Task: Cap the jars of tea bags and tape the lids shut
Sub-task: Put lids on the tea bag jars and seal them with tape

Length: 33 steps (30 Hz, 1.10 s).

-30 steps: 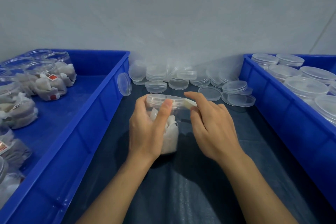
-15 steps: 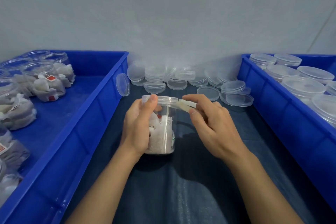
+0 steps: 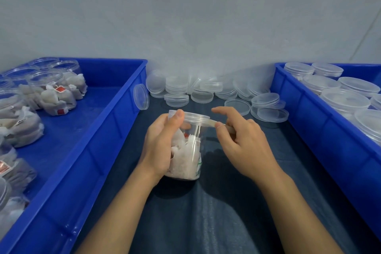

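Flanking the held jar (image 3: 189, 146): blue bins (image 3: 115, 121) (loose lids (image 3: 177, 100) behind).

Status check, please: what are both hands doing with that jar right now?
Left hand grips capped jar, thumb on lid. Right hand pinches tape strip at lid edge. Nothing in the way.

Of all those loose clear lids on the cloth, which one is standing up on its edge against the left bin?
The lid leaning on the outer wall of the left bin, at its far corner. It stands nearly upright on its rim, apart from the pile by the wall, whose lids mostly lie flat or stacked.
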{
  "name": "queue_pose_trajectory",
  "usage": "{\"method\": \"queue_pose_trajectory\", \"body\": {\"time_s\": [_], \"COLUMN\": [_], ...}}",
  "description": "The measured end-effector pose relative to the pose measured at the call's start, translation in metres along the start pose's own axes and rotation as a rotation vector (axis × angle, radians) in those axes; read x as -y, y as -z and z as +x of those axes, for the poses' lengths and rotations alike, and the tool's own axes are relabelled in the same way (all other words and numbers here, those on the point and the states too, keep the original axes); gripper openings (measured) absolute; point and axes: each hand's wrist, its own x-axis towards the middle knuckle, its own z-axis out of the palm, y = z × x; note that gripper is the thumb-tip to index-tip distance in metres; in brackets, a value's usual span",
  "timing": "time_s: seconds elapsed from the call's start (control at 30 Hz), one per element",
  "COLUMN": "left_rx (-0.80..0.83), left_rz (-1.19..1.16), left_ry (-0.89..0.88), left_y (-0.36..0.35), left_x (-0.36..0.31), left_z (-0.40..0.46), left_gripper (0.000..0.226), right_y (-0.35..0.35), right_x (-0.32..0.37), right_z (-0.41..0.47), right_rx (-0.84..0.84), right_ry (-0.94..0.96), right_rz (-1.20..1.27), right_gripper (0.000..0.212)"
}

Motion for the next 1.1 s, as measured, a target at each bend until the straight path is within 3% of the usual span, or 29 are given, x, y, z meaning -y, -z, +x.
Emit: {"method": "queue_pose_trajectory", "body": {"time_s": [0.23,0.43,0.57,0.67,0.77,0.93,1.1], "left_rx": [0.090,0.151,-0.021,-0.223,-0.269,-0.185,-0.185], "left_rz": [-0.076,-0.062,0.149,0.270,0.287,0.495,0.510], "left_ry": [-0.003,-0.002,-0.157,-0.346,-0.389,-0.340,-0.340], "left_y": [0.004,0.001,-0.006,-0.006,-0.010,-0.017,-0.016], "left_x": [0.002,0.007,0.006,0.003,0.001,0.002,0.005], "left_z": [0.001,-0.001,-0.003,-0.006,-0.010,-0.013,-0.011], "left_gripper": [0.049,0.065,0.071,0.049,0.037,0.081,0.089], "right_y": [-0.001,-0.001,0.000,0.000,0.000,-0.006,-0.003], "right_x": [0.006,0.008,0.011,0.015,0.019,0.028,0.030], "right_z": [-0.002,-0.004,-0.004,-0.004,-0.005,-0.007,-0.009], "right_rx": [-0.064,-0.160,-0.166,-0.175,-0.208,-0.221,-0.053], "right_ry": [0.092,0.148,0.149,0.152,0.166,0.177,0.085], "right_rz": [-0.161,-0.218,-0.202,-0.228,-0.240,-0.221,-0.163], "right_gripper": [0.033,0.036,0.034,0.033,0.031,0.030,0.042]}}
